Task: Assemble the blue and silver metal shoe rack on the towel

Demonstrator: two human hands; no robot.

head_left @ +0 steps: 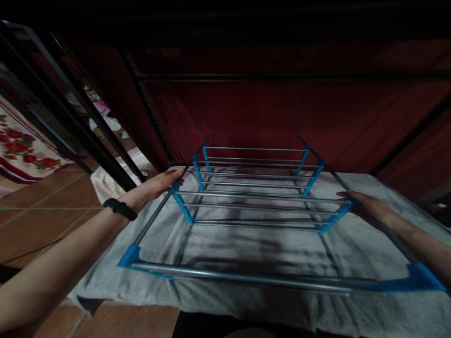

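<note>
We hold the metal rack [257, 197] on its side over the grey cloth [246, 249], left hand [157, 185] and right hand [364, 206] wrapped round the side rails (probably light, stiff, slick tubing); gripping near the blue joints seems steadiest.

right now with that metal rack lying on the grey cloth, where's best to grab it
Grip the rack by its two long side rails, one from each side, as the left hand and right hand do now. The blue brackets tie the thin crossbars to those rails, so the frame would likely stay level.
</note>
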